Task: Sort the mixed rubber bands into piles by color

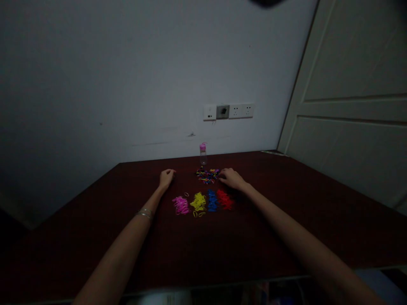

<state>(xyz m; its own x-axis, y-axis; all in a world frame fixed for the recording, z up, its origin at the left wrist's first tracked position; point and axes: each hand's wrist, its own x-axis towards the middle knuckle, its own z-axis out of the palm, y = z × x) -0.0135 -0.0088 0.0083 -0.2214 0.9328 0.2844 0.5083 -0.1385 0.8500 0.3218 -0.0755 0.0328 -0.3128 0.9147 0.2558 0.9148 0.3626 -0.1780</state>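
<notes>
A mixed heap of small coloured rubber bands (208,174) lies toward the back of the dark red table. My right hand (231,178) rests at the heap's right edge, its thumb and fingertips slightly apart and bent down toward the bands. Left of the heap, my left hand (166,178) lies on the table with its fingers curled in; nothing shows in it. Nearer to me are sorted piles in a row: pink bands (181,205), yellow bands (199,202), blue bands (212,201) and red bands (224,199).
Behind the heap stands a small clear bottle (203,158) with a pink cap. The table (203,250) meets a pale wall with sockets (241,111). A panelled door (346,110) is at the right. Single loose bands lie beside the pink and yellow piles.
</notes>
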